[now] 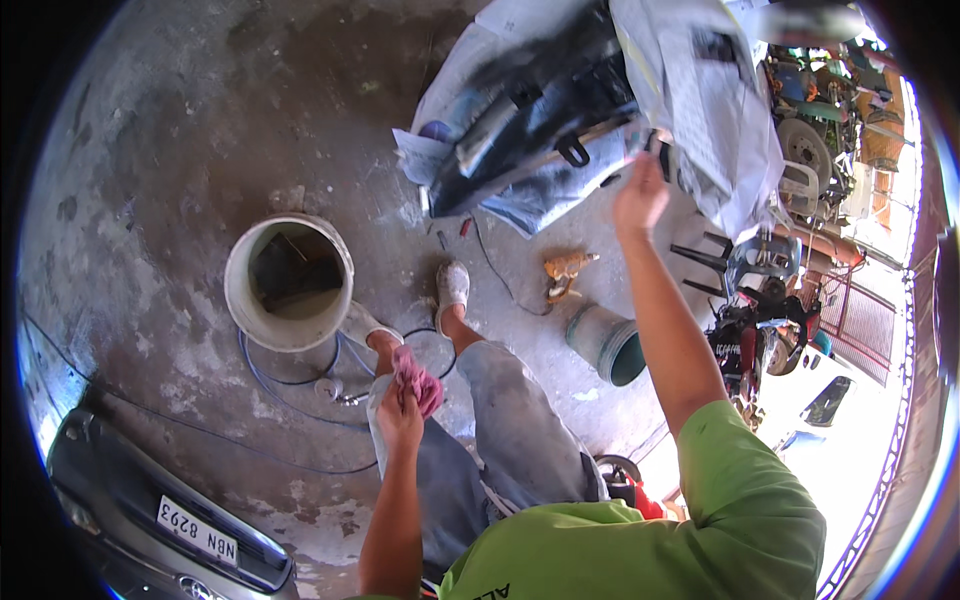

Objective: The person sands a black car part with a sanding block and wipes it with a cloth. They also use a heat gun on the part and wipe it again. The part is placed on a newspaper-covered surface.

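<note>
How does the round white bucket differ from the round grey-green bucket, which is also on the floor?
The white bucket stands upright, while the grey-green bucket lies on its side. The white bucket shows dark contents against a pale inner wall; the grey-green bucket is dark teal inside. The white bucket's mouth looks wider in this view than the grey-green bucket's. Both are open and rest on the stained grey floor.

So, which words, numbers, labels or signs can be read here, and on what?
White number plate, dark car: dark characters, readable but not copied here.
Green shirt: dark lettering, partly out of frame.
Paper sheets: print too blurred to read.
Parked motorcycle: pale marking, too small to read.
</note>
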`<action>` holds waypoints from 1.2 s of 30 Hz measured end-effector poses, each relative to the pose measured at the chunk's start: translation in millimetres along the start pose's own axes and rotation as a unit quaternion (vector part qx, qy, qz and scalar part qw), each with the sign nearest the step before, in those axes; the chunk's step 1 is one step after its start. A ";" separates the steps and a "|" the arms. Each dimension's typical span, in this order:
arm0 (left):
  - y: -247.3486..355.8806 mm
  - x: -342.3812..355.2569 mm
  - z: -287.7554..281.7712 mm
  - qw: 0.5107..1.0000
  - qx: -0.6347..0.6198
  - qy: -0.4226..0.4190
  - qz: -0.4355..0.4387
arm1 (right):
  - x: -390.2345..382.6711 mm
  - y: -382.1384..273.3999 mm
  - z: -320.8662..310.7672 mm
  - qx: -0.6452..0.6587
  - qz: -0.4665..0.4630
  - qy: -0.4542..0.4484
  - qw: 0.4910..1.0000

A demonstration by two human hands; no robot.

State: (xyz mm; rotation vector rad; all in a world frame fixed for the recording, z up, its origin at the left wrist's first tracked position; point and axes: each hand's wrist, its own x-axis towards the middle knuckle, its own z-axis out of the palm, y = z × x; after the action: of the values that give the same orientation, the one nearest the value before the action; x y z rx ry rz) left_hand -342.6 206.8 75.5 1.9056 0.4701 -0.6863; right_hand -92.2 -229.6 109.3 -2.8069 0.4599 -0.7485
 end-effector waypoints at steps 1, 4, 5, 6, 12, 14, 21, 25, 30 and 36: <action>-5.7 4.2 -13.1 1.000 0.000 0.012 0.002 | 15.5 -6.9 -3.7 0.010 0.023 0.019 0.999; -3.6 29.5 -42.8 0.999 -0.003 0.044 0.008 | 44.6 0.2 29.1 0.021 0.095 0.110 0.989; 7.4 43.4 -48.3 0.998 -0.009 0.055 0.009 | 32.6 -4.3 40.4 0.001 0.111 0.123 0.986; 18.8 54.5 -52.1 0.997 -0.014 0.076 0.002 | 21.2 -26.2 45.1 0.020 0.143 0.082 0.986; 134.9 137.8 -18.7 0.976 -0.202 -0.048 0.062 | -10.2 -13.0 22.0 0.294 0.289 0.157 0.897; 202.9 164.2 -12.1 0.976 -0.126 -0.040 0.175 | -11.2 66.3 16.5 0.167 0.280 0.099 0.940; 346.4 248.1 11.2 0.937 -0.129 -0.011 0.323 | -19.1 -54.7 11.3 0.077 0.325 0.093 0.938; 366.3 295.3 8.4 0.947 -0.157 -0.018 0.279 | -57.4 -75.7 -29.5 0.119 0.436 0.117 0.884; 335.8 329.8 -41.9 0.981 -0.119 -0.001 0.154 | -71.5 -114.6 -57.9 0.113 0.504 0.126 0.847; 321.7 345.1 -125.4 0.998 0.012 -0.020 0.050 | -74.9 -153.8 -56.4 0.107 0.550 0.145 0.815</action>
State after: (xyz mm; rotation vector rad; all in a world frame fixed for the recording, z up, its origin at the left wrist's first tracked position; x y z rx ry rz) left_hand 143.9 195.7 114.7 1.9211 0.3402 -0.6656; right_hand -145.2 -66.6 165.0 -1.7008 1.6900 -0.8115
